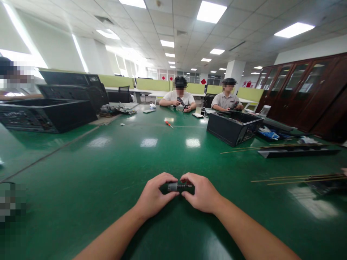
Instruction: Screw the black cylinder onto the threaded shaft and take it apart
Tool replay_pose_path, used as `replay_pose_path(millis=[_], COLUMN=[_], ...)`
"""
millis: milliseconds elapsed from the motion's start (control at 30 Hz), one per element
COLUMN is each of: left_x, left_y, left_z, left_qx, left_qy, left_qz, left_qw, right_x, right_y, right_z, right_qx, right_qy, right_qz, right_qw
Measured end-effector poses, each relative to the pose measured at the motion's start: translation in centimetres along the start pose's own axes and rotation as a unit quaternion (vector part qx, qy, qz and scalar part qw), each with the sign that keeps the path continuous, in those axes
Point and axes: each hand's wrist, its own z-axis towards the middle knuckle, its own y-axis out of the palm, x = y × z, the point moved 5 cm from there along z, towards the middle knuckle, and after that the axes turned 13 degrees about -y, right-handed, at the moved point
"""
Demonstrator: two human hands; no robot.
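Observation:
A short cylindrical part (172, 186), grey at its left and dark and ribbed toward its right, lies lengthwise between my two hands, low over the table. My left hand (155, 194) curls round its grey end, thumb on the near side and fingers on the far side. From the right, my right hand (203, 192) wraps the ribbed end in the same way. The fingertips of both hands nearly meet at the middle. The part's exact kind is too small to make out, and its outer ends are partly hidden in my palms.
Beyond my hands lies an orange screwdriver (168, 124) on the green table (121, 155). Black computer cases stand at right (233, 126) and left (54, 115). Thin rods (306, 177) and a black metal channel (298, 152) lie at right. Two people sit opposite; another is at left.

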Motion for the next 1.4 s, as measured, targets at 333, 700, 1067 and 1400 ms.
replay_pose_path(millis=[333,700,1067,1400], left_x=[-0.21,0.34,0.42,0.34], left_y=[0.07,0.14,0.15,0.05], left_z=[-0.08,-0.15,-0.33,-0.31], left_qx=[-0.004,-0.002,0.003,0.008], left_qy=[-0.004,0.001,0.001,-0.002], left_qz=[-0.001,0.005,0.015,0.021], left_qw=[1.000,1.000,1.000,1.000], right_x=[-0.23,-0.18,-0.19,-0.13], right_y=[0.30,0.47,0.39,0.26], right_z=[0.05,0.09,0.09,0.14], right_qx=[0.004,-0.014,-0.020,-0.018], right_qy=[-0.018,-0.011,-0.006,-0.010], right_qz=[-0.009,-0.001,0.000,-0.005], right_qw=[1.000,1.000,1.000,1.000])
